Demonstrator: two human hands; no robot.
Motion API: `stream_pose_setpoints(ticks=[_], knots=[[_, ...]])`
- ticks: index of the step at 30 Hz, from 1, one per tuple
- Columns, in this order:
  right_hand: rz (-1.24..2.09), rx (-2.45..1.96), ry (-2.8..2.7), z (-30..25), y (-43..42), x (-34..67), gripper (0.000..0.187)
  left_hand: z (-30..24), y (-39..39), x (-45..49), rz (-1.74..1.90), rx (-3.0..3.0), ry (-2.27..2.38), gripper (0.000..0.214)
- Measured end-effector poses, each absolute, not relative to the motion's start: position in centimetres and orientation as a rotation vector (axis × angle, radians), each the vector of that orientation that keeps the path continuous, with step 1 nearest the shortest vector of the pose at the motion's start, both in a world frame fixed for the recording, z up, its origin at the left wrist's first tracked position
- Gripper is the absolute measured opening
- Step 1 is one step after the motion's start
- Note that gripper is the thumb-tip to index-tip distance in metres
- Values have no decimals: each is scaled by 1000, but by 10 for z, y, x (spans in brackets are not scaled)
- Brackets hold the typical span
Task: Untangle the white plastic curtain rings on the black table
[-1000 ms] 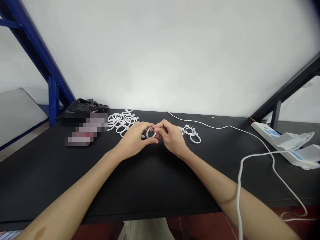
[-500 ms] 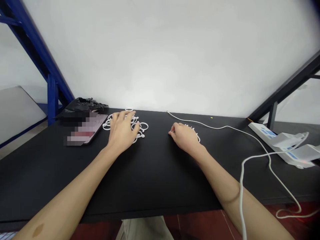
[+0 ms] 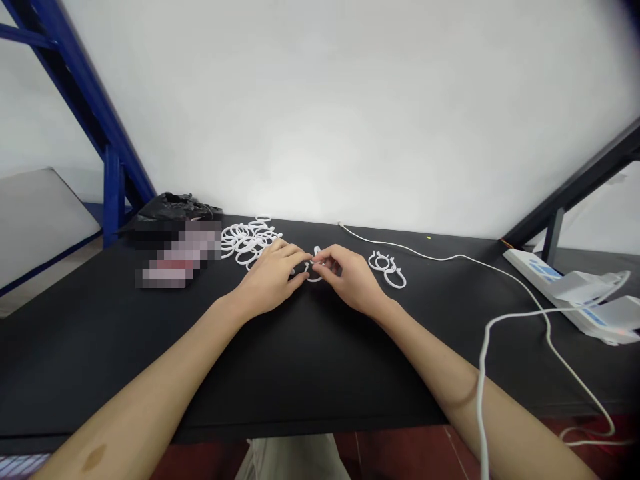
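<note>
Between my two hands, over the middle of the table, is a white plastic ring with small knobs, like a curtain ring; fingers cover part of it. My left hand has its thumb and fingertips closed on the ring's left side. On the other side, my right hand pinches it between thumb and forefinger. A loose pile of similar white rings lies beyond my left hand. Several more rings lie in a small group just right of my right hand.
A blurred-out phone and a crumpled black plastic bag lie at the left. A white cable runs across the black table to the right. There a white power strip holds plugged-in adapters. A white wall stands behind.
My left hand has moved right from the pile to the middle. My right hand has moved left from the small group, and both hands now meet at one ring.
</note>
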State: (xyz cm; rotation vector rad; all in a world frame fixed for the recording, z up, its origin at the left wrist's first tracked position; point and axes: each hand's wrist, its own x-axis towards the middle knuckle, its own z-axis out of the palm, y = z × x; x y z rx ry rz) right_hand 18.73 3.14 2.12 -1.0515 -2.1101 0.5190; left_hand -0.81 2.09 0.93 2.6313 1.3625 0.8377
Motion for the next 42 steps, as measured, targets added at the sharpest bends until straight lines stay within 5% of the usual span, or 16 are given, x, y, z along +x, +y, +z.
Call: stream_pose_setpoints(ticks=[16,32,42], knots=[[993,-875,-1709,19,31,184,22,11,17,0,1050,2419,1398,54],[641,-1283,-1940,18,39,189,24,21,13,2,1190,2265,1497,31],[908,-1410,-1640,16,48,193,24,22,13,3,1122,2253,1468,24]])
